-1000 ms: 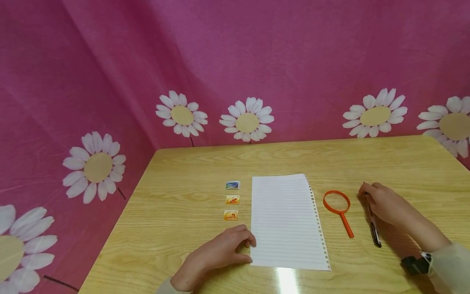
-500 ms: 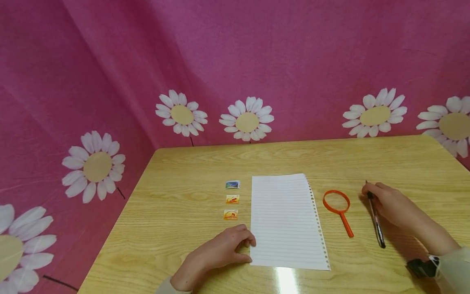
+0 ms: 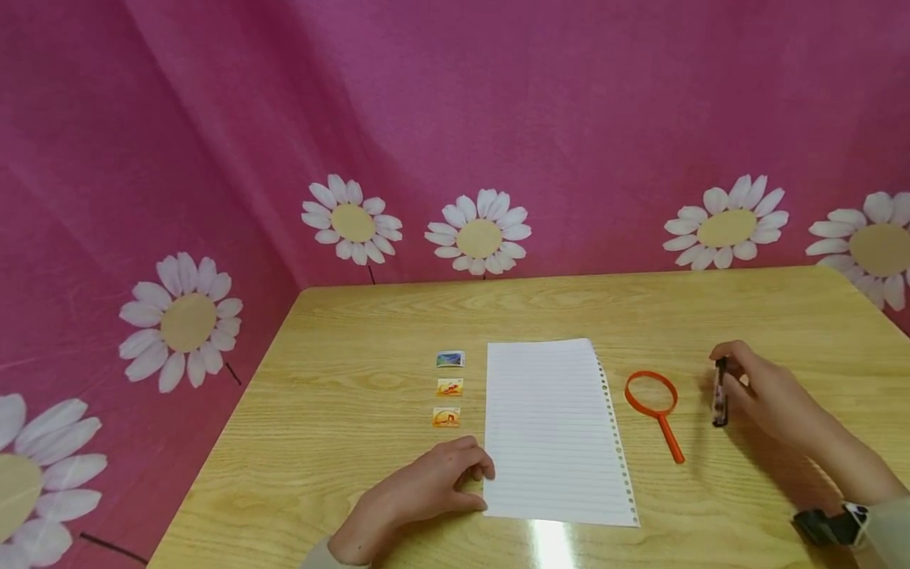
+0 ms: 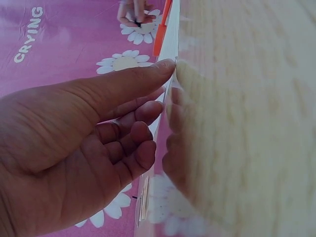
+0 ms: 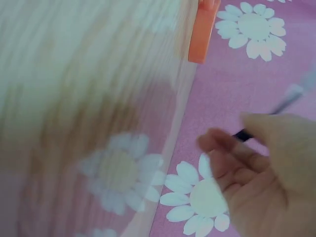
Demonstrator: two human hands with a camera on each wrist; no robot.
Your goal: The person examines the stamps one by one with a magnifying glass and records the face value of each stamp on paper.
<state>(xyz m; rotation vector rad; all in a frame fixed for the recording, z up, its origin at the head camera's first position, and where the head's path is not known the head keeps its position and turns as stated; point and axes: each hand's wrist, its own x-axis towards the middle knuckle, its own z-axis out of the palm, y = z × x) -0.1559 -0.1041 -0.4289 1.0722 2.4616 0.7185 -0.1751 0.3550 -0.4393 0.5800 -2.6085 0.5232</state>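
My right hand (image 3: 775, 399) pinches a pen (image 3: 720, 399) between thumb and fingers, to the right of an orange magnifying glass (image 3: 671, 439). The pen looks foreshortened in the head view; in the right wrist view the dark pen (image 5: 281, 106) is blurred and slants up from the fingertips. At the lower left edge of a lined, hole-punched sheet of paper (image 3: 550, 435) rests my left hand (image 3: 430, 484), its thumb at the corner and its fingers loosely bent. In the left wrist view the left thumb (image 4: 133, 84) reaches the paper's edge.
Three small stamps lie in a column left of the paper: a blue stamp (image 3: 451, 359) at the back, then a yellow stamp (image 3: 450, 387) and another yellow stamp (image 3: 446, 417). Behind the wooden table (image 3: 341, 379) hangs a pink cloth (image 3: 590, 126) with daisies.
My right hand has moved a little right and lifted the pen, which has swung from lying lengthwise toward me to a foreshortened angle. The left hand, paper, stamps and magnifying glass stay put.
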